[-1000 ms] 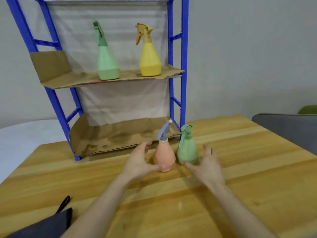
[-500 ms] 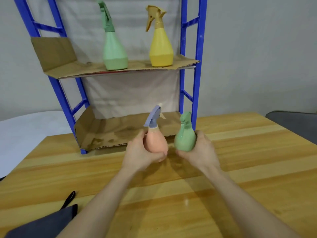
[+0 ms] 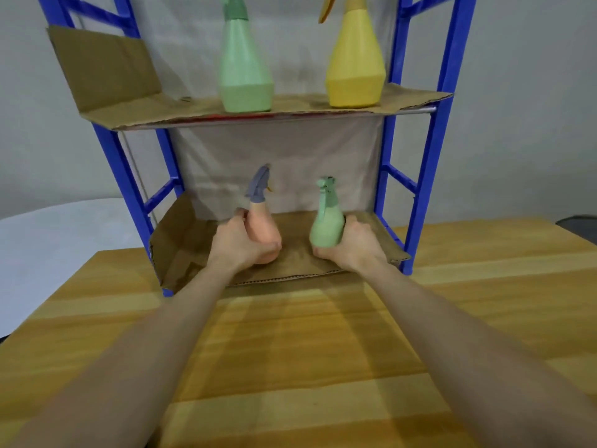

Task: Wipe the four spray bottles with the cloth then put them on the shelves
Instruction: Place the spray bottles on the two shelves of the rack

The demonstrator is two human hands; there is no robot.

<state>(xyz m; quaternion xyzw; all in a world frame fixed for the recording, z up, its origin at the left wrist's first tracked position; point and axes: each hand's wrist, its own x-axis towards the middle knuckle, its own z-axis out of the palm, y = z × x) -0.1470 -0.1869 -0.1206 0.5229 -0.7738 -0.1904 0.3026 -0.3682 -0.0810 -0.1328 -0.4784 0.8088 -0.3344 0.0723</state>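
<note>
Two bare forearms are extended forward over a wooden table (image 3: 290, 350), the left from the lower left and the right from the lower right.

A bottle is held in each hand above the front part of the lower shelf (image 3: 190, 250), a sheet of brown cardboard laid in a blue rack (image 3: 429, 156) that stands on the table. The peach bottle (image 3: 263, 234) is rounded and pear-shaped, with a grey-purple trigger head turned to the left. It is tilted slightly left. The small green bottle (image 3: 326, 227) has the same pear shape and a matching green head, and is held nearly upright. The two bottles are apart, with bare cardboard seen between them. Whether either base touches the cardboard cannot be told.

The left hand (image 3: 237, 245) is wrapped round the belly of the peach bottle from the left, the thumb laid across its front. The right hand (image 3: 353, 245) is curled round the small green bottle from the right and below.

A grey fabric (image 3: 290, 163) is hung behind the lower shelf. On the upper shelf (image 3: 161, 108), also of cardboard, a tall green bottle (image 3: 244, 72) is stood at the centre and a yellow bottle (image 3: 353, 69) to its right, both upright, with their heads cut off by the top edge.
</note>
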